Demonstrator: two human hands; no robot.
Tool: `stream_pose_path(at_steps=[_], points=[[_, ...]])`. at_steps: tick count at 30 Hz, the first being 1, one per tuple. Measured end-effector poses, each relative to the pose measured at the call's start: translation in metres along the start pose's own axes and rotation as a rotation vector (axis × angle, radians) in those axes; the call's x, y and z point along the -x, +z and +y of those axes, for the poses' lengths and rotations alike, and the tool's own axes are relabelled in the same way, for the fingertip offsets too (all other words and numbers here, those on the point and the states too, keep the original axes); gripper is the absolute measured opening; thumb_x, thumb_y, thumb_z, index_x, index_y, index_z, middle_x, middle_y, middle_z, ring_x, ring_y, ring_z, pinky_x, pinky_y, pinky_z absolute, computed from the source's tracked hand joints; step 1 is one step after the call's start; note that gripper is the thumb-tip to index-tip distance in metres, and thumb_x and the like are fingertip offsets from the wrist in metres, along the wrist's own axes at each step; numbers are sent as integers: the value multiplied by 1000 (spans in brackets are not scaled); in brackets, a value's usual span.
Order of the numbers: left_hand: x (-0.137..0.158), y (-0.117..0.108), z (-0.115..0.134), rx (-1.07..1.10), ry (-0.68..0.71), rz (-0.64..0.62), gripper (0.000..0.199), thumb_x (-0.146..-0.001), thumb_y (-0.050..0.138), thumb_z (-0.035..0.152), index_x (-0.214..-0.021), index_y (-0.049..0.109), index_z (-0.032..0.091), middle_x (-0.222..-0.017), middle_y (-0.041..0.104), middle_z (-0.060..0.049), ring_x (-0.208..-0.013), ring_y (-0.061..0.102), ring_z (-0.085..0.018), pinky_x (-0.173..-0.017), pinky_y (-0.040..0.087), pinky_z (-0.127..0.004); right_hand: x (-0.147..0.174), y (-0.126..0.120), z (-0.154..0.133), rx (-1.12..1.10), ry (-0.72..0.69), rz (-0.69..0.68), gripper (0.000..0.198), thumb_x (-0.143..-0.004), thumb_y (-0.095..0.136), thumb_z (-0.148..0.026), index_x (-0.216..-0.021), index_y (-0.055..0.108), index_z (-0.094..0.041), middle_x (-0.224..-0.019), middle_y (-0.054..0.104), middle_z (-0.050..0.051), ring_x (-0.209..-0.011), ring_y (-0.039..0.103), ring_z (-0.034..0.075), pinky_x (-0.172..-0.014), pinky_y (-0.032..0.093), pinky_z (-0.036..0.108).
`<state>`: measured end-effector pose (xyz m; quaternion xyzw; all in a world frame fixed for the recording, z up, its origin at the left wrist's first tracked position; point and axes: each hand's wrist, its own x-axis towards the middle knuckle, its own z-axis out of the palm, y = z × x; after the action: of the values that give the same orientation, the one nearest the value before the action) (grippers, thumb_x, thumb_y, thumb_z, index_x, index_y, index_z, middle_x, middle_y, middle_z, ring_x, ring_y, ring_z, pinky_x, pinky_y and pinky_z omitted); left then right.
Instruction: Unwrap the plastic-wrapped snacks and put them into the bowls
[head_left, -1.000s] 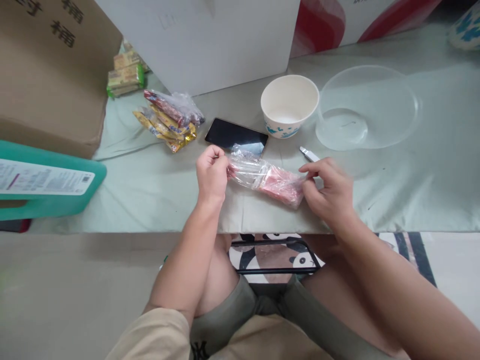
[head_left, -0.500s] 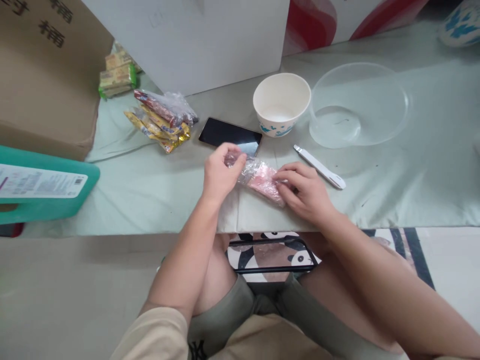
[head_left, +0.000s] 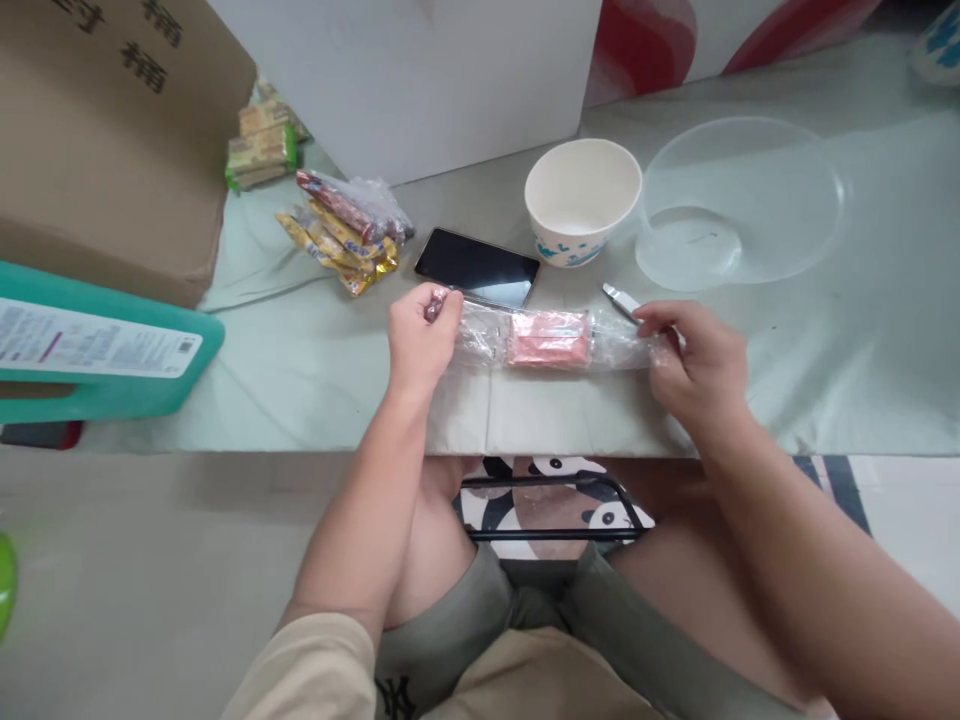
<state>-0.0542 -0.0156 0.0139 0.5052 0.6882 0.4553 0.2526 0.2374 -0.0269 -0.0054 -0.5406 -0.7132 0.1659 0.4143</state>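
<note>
**poster1:** Pale green cloth is spread over the counter (head_left: 825,380), with boxes stacked along the back. Going left to right: a teal bin (head_left: 97,360) is parked at the edge, snack packets (head_left: 341,235) are piled further in, then a black phone (head_left: 477,268), a paper bowl (head_left: 583,200) and a clear plastic bowl (head_left: 739,205).

**poster2:** And the hands?

**poster1:** A clear bag (head_left: 551,340) with a pink block inside is stretched flat just above the counter's near edge. One end is pinched shut in the left hand (head_left: 420,335), fingers closed tight on the twisted plastic. The other end is gripped by the right hand (head_left: 697,360), fingers curled around it. A white tool (head_left: 619,300) is lying right behind that hand.

**poster2:** Risks?

**poster1:** Thin film could probably be torn if it's pulled much tighter, and the block could be dropped off the edge. The phone might get knocked too, it's right beside the bag.
</note>
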Motion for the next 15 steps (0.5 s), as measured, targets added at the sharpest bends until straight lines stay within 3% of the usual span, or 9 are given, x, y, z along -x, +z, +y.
stream_pose_path(at_steps=[2,5,7,9,12,15], points=[[3,-7,-4,-51,97,26,20,-91,63,27,-71,61,21,-65,57,2,-63,55,-13,-59,44,-26,-1,-4,0,122,-78,73,37,-75,49,-8,-97,73,-24,-82,67,4,-80,67,21,-77,54,37],[8,-14,-7,-194,350,-10,9,-89,70,31,-89,70,23,-104,69,-6,-103,66,-21,-93,52,-35,-1,-5,-12,139,-216,188,42,-79,51,-10,-113,71,-23,-105,68,12,-98,67,27,-86,55,43],[11,-16,-5,-301,446,-109,10,-85,74,29,-93,72,25,-120,67,-7,-120,62,-26,-108,47,-41,-1,-1,-26,89,-302,129,46,-84,55,-18,-129,63,-23,-124,66,15,-114,65,31,-97,52,49],[14,-18,0,-350,457,-170,5,-85,72,23,-89,72,25,-121,69,-6,-121,61,-27,-111,45,-43,0,8,-38,108,-298,11,50,-88,59,-26,-138,57,-24,-134,64,15,-123,61,33,-104,49,52],[19,-22,8,-337,435,-183,7,-85,66,18,-87,70,24,-118,72,-6,-120,63,-26,-111,45,-43,0,20,-43,224,-187,-110,51,-89,60,-30,-140,56,-25,-119,71,14,-115,62,35,-106,44,56],[22,-27,11,-335,373,-256,31,-81,70,19,-111,68,24,-118,73,-6,-116,65,-26,-107,47,-40,1,22,-35,257,-139,-180,41,-88,59,-26,-130,63,-25,-83,70,6,-91,64,30,-104,42,57]])
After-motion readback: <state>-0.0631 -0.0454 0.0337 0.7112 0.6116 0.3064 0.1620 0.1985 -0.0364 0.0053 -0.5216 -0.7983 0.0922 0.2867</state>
